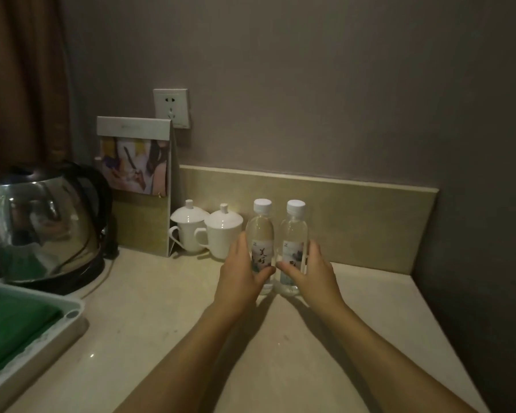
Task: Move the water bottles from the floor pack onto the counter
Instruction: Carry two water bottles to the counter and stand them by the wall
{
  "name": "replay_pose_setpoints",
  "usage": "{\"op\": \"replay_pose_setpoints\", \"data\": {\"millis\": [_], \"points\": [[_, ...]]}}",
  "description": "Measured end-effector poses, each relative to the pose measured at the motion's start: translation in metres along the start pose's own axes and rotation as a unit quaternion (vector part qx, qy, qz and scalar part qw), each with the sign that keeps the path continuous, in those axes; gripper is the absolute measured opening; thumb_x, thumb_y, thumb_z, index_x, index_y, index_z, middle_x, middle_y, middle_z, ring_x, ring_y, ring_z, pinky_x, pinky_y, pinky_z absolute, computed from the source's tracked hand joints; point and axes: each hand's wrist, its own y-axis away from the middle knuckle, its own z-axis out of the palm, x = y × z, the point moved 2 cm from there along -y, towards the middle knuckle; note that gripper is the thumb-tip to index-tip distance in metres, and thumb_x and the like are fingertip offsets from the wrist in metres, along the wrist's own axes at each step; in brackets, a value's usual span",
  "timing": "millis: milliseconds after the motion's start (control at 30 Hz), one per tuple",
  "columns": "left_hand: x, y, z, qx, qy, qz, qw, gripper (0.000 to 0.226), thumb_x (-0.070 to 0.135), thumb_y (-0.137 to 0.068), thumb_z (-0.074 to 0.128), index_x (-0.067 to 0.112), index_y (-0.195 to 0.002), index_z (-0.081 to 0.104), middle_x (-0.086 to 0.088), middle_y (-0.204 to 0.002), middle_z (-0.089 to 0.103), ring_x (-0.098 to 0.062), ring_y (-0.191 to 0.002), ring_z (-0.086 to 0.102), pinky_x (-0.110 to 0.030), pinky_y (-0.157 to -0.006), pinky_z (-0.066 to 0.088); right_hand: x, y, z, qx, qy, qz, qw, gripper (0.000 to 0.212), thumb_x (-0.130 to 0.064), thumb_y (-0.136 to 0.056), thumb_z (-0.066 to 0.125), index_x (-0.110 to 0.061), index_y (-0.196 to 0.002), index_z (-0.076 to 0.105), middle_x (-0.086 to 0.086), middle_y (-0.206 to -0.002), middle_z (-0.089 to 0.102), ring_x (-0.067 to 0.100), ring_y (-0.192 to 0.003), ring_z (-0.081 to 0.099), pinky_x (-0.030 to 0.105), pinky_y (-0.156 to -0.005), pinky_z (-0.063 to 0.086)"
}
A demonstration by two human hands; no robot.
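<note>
2 bottles upright on counter point(167, 311), right of lidded cups point(206, 231). Left hand point(240, 272) gripped left bottle point(261, 231); right hand point(313, 271) gripped right bottle point(294, 234).

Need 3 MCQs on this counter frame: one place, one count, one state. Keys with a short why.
1. Where do the two white lidded ceramic cups stand?
A. left of the bottles
B. right of the bottles
C. on the tray

2. How many clear plastic water bottles with white caps are on the beige counter?
A. one
B. two
C. four

3. How are the bottles?
A. lying down
B. uncapped
C. upright, one held in each hand

Answers:
1 A: cups sit between the standing card and the bottles.
2 B: left bottle and right bottle on the counter.
3 C: left hand and right hand wrap capped, standing bottles.
</note>
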Motion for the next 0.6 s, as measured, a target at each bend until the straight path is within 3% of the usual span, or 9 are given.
{"op": "replay_pose_setpoints", "data": {"millis": [100, 200, 433, 500, 600], "points": [[-0.005, -0.005, -0.007, -0.007, -0.173, -0.026, 0.985, 0.048, 0.056, -0.080, 0.068, 0.027, -0.112, 0.048, 0.006, -0.104, 0.065, -0.018, -0.093, 0.065, -0.035, -0.073, 0.054, 0.005, 0.001, 0.008, 0.002, 0.014, 0.026, 1.000, 0.062, -0.039, -0.077, 0.078, -0.022, -0.126, 0.043, 0.000, -0.121, 0.060, 0.019, -0.110, 0.061, 0.038, -0.091, 0.053], [-0.007, -0.007, -0.017, -0.026, -0.326, -0.035, 0.944, 0.052, 0.075, -0.082, 0.049, 0.027, -0.099, 0.059, 0.007, -0.084, 0.063, -0.016, -0.075, 0.059, -0.028, -0.061, 0.041, 0.009, 0.004, 0.012, -0.002, 0.032, 0.056, 0.998, 0.053, -0.030, -0.081, 0.076, -0.023, -0.125, 0.046, -0.001, -0.123, 0.061, 0.017, -0.109, 0.062, 0.034, -0.089, 0.055], [-0.021, -0.021, -0.013, -0.081, -0.379, -0.014, 0.922, 0.058, 0.072, -0.089, 0.037, 0.021, -0.097, 0.063, 0.005, -0.079, 0.060, -0.015, -0.073, 0.059, -0.027, -0.062, 0.042, 0.007, -0.009, 0.023, 0.018, 0.120, 0.074, 0.990, 0.043, -0.039, -0.080, 0.074, -0.024, -0.110, 0.047, 0.001, -0.111, 0.066, 0.021, -0.097, 0.067, 0.045, -0.084, 0.056], [-0.026, -0.028, -0.011, -0.111, -0.404, 0.003, 0.908, 0.057, 0.067, -0.094, 0.033, 0.020, -0.100, 0.066, 0.002, -0.086, 0.066, -0.017, -0.080, 0.065, -0.028, -0.064, 0.044, 0.006, -0.014, 0.026, 0.013, 0.133, 0.077, 0.988, 0.042, -0.041, -0.081, 0.072, -0.023, -0.109, 0.047, 0.002, -0.110, 0.066, 0.023, -0.097, 0.067, 0.047, -0.083, 0.055], [-0.035, -0.034, -0.006, -0.130, -0.367, 0.000, 0.921, 0.045, 0.058, -0.096, 0.042, 0.025, -0.111, 0.068, 0.001, -0.100, 0.071, -0.018, -0.091, 0.067, -0.029, -0.073, 0.051, 0.004, -0.023, 0.033, 0.016, 0.143, 0.078, 0.987, 0.045, -0.045, -0.081, 0.070, -0.023, -0.112, 0.047, 0.003, -0.113, 0.066, 0.024, -0.098, 0.066, 0.045, -0.083, 0.055]]}}
